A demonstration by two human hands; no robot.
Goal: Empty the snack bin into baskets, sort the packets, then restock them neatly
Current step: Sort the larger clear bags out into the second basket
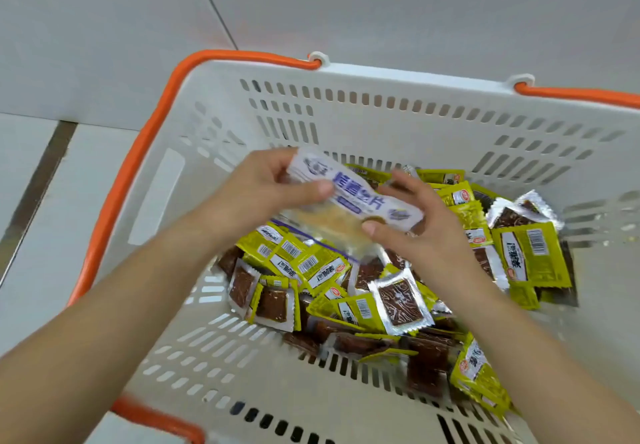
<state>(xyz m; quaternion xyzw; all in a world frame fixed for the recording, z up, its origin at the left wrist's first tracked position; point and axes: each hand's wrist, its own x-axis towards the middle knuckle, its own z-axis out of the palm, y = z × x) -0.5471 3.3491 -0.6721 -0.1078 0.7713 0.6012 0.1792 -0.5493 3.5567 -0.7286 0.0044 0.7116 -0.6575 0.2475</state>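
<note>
I had both hands over the basket [381, 73], in the middle of the frame. My left hand [263, 187] pinched the upper left end of the white packet [356, 196], thumb on top and fingers curled under it. My right hand [415, 215] held the lower right end, thumb pressed on the front and fingers bent round the back. The packet hung slantwise between them, above the heap and clear of it as far as I could tell. Its clear lower part showed something pale inside, too blurred to name.

Below, the green packets [530, 256] lay heaped across the middle and right of the basket floor, some face up, some showing their brown windows. The lower left of the floor was bare slotted plastic. An orange handle [138, 166] ran round the left rim.

I judged this to be the sorting step: the white packet was the odd one out among the green. The risk lay in my hold. Both grips sat at the very ends of a slick wrapper, so a loose pinch could drop it back into the heap, where it might slide under the green ones. Squeezing harder could crush whatever was inside. Lifting it carelessly could also snag a green packet and flick it over the rim.
</note>
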